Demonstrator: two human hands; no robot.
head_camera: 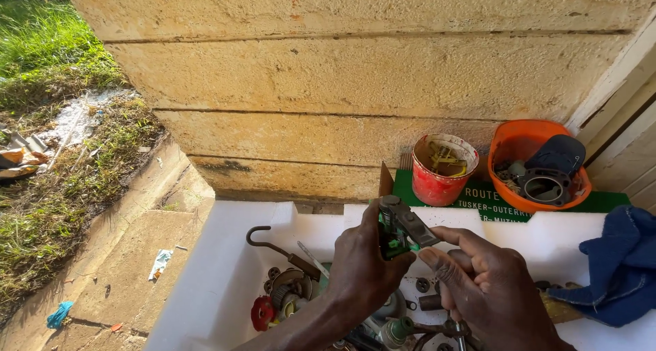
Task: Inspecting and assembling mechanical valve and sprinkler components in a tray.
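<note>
My left hand (362,272) grips a small grey metal part with green pieces (400,229), holding it up over a white foam box (225,276). My right hand (485,286) is beside it, its fingertips touching the part's right end. Below the hands, the box holds several metal parts: a hooked steel rod (270,245), round discs (287,286), a red knob (262,312) and short tubes (429,302).
A red tub of yellow-green bits (443,170) and an orange bowl with a metal ring and dark parts (536,170) stand on a green board (492,200) against the stone wall (355,77). A blue cloth (622,269) lies at right. Concrete kerb and grass at left.
</note>
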